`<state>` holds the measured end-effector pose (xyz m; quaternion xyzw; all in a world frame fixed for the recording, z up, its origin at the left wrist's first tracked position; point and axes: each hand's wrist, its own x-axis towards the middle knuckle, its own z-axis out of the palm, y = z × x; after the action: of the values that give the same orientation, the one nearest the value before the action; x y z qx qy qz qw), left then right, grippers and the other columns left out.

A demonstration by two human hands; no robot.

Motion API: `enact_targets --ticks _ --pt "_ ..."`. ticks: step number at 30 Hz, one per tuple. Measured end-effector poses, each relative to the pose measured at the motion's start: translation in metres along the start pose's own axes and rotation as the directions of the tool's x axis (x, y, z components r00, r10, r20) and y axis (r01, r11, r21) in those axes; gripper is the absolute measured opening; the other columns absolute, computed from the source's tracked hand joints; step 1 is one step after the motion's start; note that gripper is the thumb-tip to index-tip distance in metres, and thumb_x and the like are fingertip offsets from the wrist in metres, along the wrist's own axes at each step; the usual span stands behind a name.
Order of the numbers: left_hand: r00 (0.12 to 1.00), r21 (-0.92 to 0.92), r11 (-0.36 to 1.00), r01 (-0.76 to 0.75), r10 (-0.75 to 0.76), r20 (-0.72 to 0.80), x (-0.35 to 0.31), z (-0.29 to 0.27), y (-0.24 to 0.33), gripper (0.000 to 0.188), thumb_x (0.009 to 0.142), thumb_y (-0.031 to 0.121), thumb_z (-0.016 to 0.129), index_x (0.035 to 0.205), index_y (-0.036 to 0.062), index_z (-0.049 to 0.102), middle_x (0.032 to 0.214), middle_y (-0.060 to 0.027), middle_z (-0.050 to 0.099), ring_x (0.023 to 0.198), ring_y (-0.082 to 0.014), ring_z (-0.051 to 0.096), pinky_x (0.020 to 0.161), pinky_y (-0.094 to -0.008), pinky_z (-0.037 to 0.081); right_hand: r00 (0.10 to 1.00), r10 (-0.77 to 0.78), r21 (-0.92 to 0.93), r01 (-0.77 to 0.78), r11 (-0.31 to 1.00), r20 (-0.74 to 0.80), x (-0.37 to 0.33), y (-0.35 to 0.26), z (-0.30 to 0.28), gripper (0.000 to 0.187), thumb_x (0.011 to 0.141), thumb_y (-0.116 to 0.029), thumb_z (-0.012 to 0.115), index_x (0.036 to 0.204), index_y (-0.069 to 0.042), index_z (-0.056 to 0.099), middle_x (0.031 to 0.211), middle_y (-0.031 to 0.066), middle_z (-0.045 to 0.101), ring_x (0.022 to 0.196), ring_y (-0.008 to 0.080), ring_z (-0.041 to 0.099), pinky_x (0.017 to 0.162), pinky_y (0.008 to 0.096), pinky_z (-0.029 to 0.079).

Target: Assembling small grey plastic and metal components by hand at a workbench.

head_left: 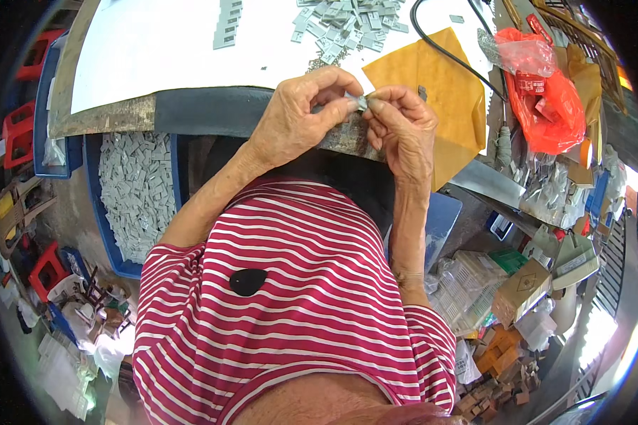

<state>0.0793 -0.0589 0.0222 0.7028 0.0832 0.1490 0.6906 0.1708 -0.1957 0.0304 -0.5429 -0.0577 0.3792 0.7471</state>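
Both of my hands meet over the table's near edge. My left hand pinches a small grey plastic piece between thumb and fingertips. From the other side, my right hand grips the same piece, its fingers curled. The fingertips hide most of it, so its details cannot be made out. Beyond my hands, a heap of similar flat grey pieces lies on the white sheet. Next to the heap are tiny dark parts. Farther left, several grey pieces stand in a neat column.
An amber paper sheet lies right of my hands, with a black cable across it. A red plastic bag sits farther right. Below the table's left side, a blue bin holds many grey pieces. Cardboard boxes stand at lower right.
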Motion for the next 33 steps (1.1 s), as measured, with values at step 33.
enact_targets --ticks 33 --pt "0.992 -0.132 0.984 0.123 -0.118 0.046 -0.0072 -0.0002 0.0037 0.015 0.083 0.002 0.054 0.097 -0.0008 0.058 0.075 -0.0025 0.06 0.062 -0.0047 0.054 0.055 -0.0169 0.045 0.999 0.005 -0.205 0.006 0.979 0.053 -0.0059 0.0018 0.0013 0.009 0.078 -0.003 0.059 0.085 0.004 0.058 0.065 0.0052 0.057 0.049 0.0075 0.05 0.042 0.0183 0.041"
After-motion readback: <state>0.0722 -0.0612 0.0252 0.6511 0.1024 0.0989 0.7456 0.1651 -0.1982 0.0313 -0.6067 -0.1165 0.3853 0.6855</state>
